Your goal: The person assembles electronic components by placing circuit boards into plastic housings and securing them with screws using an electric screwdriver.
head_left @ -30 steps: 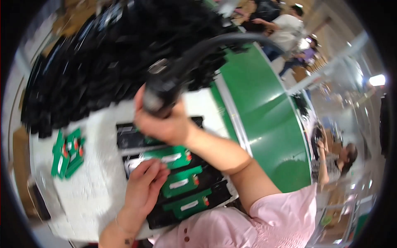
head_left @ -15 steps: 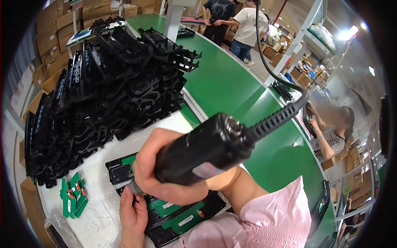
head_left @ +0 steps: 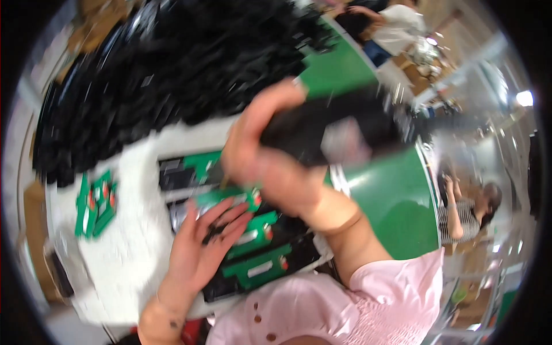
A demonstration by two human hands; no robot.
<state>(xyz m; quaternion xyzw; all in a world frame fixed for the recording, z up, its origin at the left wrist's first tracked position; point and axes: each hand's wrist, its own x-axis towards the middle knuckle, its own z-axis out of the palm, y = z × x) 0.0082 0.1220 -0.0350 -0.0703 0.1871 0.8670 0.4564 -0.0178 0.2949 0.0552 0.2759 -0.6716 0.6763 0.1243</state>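
My right hand [head_left: 264, 167] is wrapped round the black body of a corded electric screwdriver [head_left: 328, 129], raised above the work and smeared by motion. Its tip is hard to make out. My left hand [head_left: 198, 247] has its fingers stretched and apart over the parts, with small dark bits, perhaps screws, showing at the palm. Beneath and beside the fingers lie black plastic frames [head_left: 221, 286] fitted with green circuit boards [head_left: 259, 269], side by side. One green board [head_left: 230, 197] sits just past my left fingertips.
A large heap of black plastic frames [head_left: 172, 75] fills the far left of the white surface [head_left: 129, 253]. Several loose green boards [head_left: 95, 204] lie at the left. Beyond is a green table [head_left: 397, 213]. A person in a striped top [head_left: 460, 221] sits at the right; others stand far back.
The screwdriver has risen away from the frames, up and to the right. My left hand has left the screwdriver's tip and its fingers have spread. The whole view has shifted.
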